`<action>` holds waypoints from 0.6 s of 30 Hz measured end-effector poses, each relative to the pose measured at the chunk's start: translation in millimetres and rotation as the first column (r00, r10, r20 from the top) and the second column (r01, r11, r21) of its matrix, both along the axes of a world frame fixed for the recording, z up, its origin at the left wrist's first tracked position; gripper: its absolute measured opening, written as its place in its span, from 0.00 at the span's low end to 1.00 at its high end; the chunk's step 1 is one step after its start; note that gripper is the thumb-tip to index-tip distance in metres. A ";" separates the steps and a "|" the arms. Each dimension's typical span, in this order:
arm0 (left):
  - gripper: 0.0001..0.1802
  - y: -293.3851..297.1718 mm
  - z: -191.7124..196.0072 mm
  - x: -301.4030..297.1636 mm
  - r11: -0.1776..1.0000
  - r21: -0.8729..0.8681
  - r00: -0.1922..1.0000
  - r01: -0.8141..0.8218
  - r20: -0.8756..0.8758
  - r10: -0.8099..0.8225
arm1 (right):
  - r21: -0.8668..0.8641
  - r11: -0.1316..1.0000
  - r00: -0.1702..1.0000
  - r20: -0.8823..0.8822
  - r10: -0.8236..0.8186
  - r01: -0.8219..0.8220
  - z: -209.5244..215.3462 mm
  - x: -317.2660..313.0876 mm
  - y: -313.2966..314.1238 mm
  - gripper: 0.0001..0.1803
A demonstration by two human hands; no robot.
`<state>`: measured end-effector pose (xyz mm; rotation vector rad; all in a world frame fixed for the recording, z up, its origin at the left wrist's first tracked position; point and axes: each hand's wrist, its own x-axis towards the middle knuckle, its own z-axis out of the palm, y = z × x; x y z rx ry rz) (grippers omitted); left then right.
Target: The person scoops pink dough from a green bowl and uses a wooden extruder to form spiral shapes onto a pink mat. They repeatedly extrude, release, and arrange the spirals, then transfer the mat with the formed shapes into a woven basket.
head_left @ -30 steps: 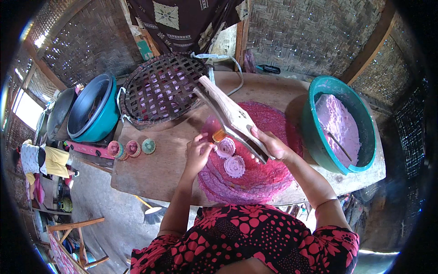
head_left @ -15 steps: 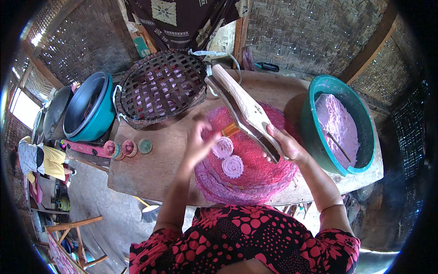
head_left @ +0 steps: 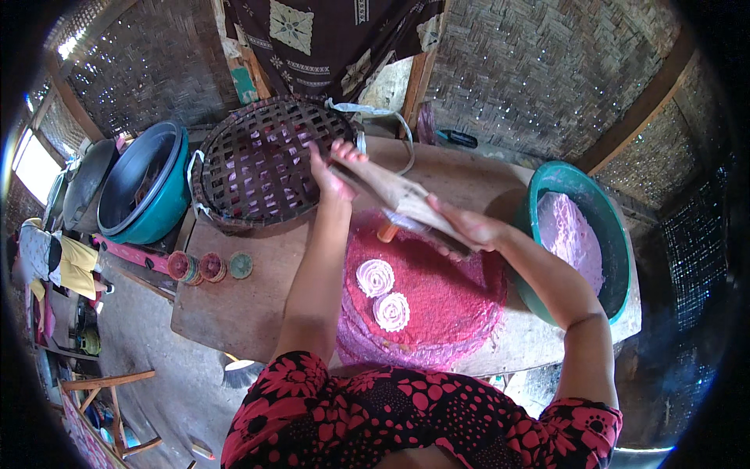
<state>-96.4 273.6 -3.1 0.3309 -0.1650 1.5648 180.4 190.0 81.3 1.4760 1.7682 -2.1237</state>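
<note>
Both my hands are on a wooden hand press [head_left: 394, 190] made of two long boards, held slanted above the table. My left hand [head_left: 334, 176] is closed around its upper left end. Around its lower right end my right hand [head_left: 471, 224] is wrapped. An orange-brown tube [head_left: 387, 230] sticks out below the boards, partly hidden. Beneath the press lies a round pad covered in red-pink cloth [head_left: 445, 305]. Two pale pink coiled rosettes, a far one [head_left: 375, 278] and a near one [head_left: 391, 312], sit touching on its left part.
At right stands a green basin [head_left: 623, 258] with pink dough [head_left: 570, 234]. A dark woven basket [head_left: 269, 168] sits at the back left. Small round coloured mats [head_left: 212, 267] lie near the wooden table's [head_left: 234, 313] left edge, beside a teal basin [head_left: 160, 211]. Another person [head_left: 62, 254] is far left.
My left hand has gone from beside the rosettes up to the press's upper end and taken hold. The press has tilted flatter. Both rosettes stay on the pad.
</note>
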 end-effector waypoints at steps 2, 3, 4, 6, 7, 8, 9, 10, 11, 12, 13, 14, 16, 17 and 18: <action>0.32 5.8 -33.8 -6.5 0.988 -0.156 0.997 0.005 0.079 0.007 | -0.081 0.997 0.999 0.039 0.015 -0.012 -10.6 -11.6 4.8 0.45; 0.32 6.8 -43.2 -9.0 0.978 -0.207 0.991 0.021 0.132 0.006 | -0.065 0.998 0.995 0.095 0.031 -0.024 -13.0 -15.0 6.8 0.46; 0.32 6.7 -47.5 -12.0 0.979 -0.202 0.993 0.003 0.113 0.020 | 0.005 0.999 0.996 0.072 0.050 -0.050 -13.7 -16.9 8.3 0.46; 0.31 3.1 -43.6 -15.1 0.997 -0.069 0.994 -0.033 0.103 0.040 | 0.134 0.987 0.994 0.074 0.080 -0.090 -10.9 -17.3 10.0 0.46; 0.29 0.7 -36.9 -15.2 0.999 -0.008 0.995 -0.034 0.094 0.035 | 0.116 0.986 0.993 0.004 0.119 -0.119 -7.3 -14.8 10.1 0.45; 0.27 -2.1 -28.2 -15.3 0.999 0.013 0.995 -0.044 0.092 0.042 | 0.077 0.993 0.995 0.048 0.088 -0.092 -3.7 -14.4 11.1 0.45; 0.25 -5.6 -19.5 -14.8 0.996 0.049 0.991 -0.077 0.111 0.072 | 0.032 0.994 0.994 0.047 0.099 -0.100 0.5 -13.3 11.2 0.45; 0.25 -8.9 -11.1 -13.4 0.998 0.020 0.995 -0.060 0.082 0.058 | -0.033 0.996 0.989 0.121 0.083 -0.079 4.3 -13.4 10.8 0.45; 0.26 -9.9 -2.7 -12.9 0.998 0.011 0.995 -0.068 0.076 0.067 | 0.049 0.997 0.988 0.147 0.044 -0.052 8.1 -14.3 10.3 0.45; 0.26 -12.4 3.5 -11.8 0.998 -0.052 0.998 -0.044 0.052 0.047 | 0.104 0.991 0.994 0.071 0.081 -0.088 11.5 -15.0 8.6 0.45; 0.26 -13.0 9.4 -13.4 0.998 -0.008 0.998 -0.063 0.028 0.063 | 0.160 0.984 0.996 0.052 0.076 -0.083 14.3 -16.8 6.5 0.45; 0.26 -15.0 12.7 -12.8 0.996 0.001 0.995 -0.088 0.046 0.088 | 0.234 0.967 0.995 -0.002 0.104 -0.101 17.5 -17.0 4.0 0.45; 0.26 -17.3 17.4 -10.9 0.993 0.031 0.990 -0.118 0.085 0.115 | 0.142 0.989 0.984 0.177 0.022 -0.048 24.1 -16.5 0.0 0.45; 0.26 -18.9 18.7 -8.2 0.994 0.001 0.990 -0.107 0.097 0.107 | 0.111 0.993 0.979 0.200 0.027 -0.050 28.1 -14.9 -1.1 0.46; 0.26 -19.3 21.1 -7.3 0.996 -0.047 0.995 -0.071 0.065 0.074 | 0.046 0.998 0.970 0.242 0.031 -0.044 31.5 -13.0 -3.2 0.47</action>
